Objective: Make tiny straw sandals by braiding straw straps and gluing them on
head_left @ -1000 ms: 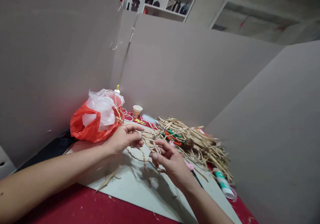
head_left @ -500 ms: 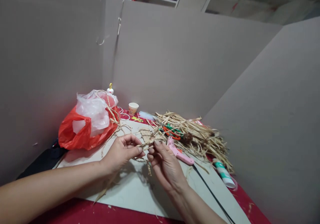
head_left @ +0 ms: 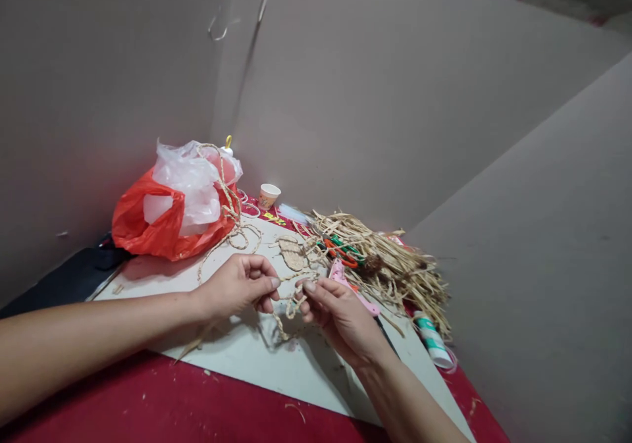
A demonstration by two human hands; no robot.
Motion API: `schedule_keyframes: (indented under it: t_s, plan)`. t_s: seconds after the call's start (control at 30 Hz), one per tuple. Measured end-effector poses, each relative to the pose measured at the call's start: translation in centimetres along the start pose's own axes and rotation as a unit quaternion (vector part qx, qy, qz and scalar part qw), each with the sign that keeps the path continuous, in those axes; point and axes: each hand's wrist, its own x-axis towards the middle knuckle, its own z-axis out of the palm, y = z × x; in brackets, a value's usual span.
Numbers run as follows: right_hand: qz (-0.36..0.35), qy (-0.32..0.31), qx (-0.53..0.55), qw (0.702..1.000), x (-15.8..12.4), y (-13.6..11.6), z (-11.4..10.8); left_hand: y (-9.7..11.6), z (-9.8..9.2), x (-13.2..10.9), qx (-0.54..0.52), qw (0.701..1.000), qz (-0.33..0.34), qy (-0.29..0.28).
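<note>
While I stand here and look down from the head view, I see two bare hands working over a white board (head_left: 247,349) on a red table (head_left: 148,400). The left hand (head_left: 239,286) has its thumb and first finger pressed close together, on what looks like a thin bit of braided string (head_left: 291,311). The right hand (head_left: 343,311) has its fingertips pinched on the same string, with the other fingers curled. A thin piece goes side to side across the small gap between the hands. The loops hang down in that gap, toward the board, and they sit nearer the right hand than the left. I can't tell where each end of the string is.

Just past the fingertips, a flat woven piece (head_left: 291,255) lies on the board. Its long way slants, from far left to near right. Neither hand seems to touch it, and I can't tell which is closer. Off to the right are a pink glue gun (head_left: 371,307), scissors (head_left: 342,253) and a big heap of straw (head_left: 390,252). A red bag (head_left: 135,219) sits far left.
</note>
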Motion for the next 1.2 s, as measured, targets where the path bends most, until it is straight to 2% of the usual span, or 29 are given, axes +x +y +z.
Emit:
schedule_keyframes:
  t_s: [0.13, 0.27, 0.37, 0.53, 0.6, 0.8, 0.93, 1.03, 1.1, 1.2]
  plan:
    - [0.025, -0.047, -0.035, 0.998, -0.3, 0.6, -0.7, -0.9, -0.7, 1.0, 0.081, 0.995, 0.026, 0.045]
    - [0.037, -0.093, -0.080, 0.992, -0.3, 1.2, -0.8, -0.8, -1.2, 1.3, 0.236, 0.961, 0.094, 0.109]
    - [0.063, -0.122, -0.110, 0.984, -0.1, 1.2, -0.2, 0.1, -1.0, 0.7, 0.277, 0.952, 0.095, 0.087]
    - [0.125, -0.193, -0.147, 0.962, 0.8, 0.3, 0.8, 0.3, -0.8, 0.4, 0.192, 0.977, 0.062, -0.076]
    - [0.138, -0.206, -0.166, 0.954, 1.3, 0.0, 1.0, -0.1, -1.0, 0.6, 0.163, 0.980, 0.045, -0.105]
    - [0.146, -0.203, -0.179, 0.952, 2.4, -0.4, 0.7, 0.1, -1.1, 0.8, 0.196, 0.978, 0.056, -0.051]
    - [0.143, -0.223, -0.125, 0.956, 2.4, -0.1, 0.3, 0.2, -0.6, 0.7, 0.135, 0.990, 0.026, -0.015]
    - [0.128, -0.197, -0.087, 0.968, 2.0, 0.4, -0.3, 0.2, -0.4, 0.7, 0.121, 0.989, 0.055, 0.060]
    - [0.079, -0.130, -0.064, 0.986, 1.8, 0.7, -0.7, 0.2, -0.3, 0.8, 0.109, 0.986, 0.072, 0.103]
    - [0.021, -0.041, -0.030, 0.998, 1.5, 1.1, -0.9, 0.3, -0.3, 0.8, 0.067, 0.988, 0.063, 0.124]
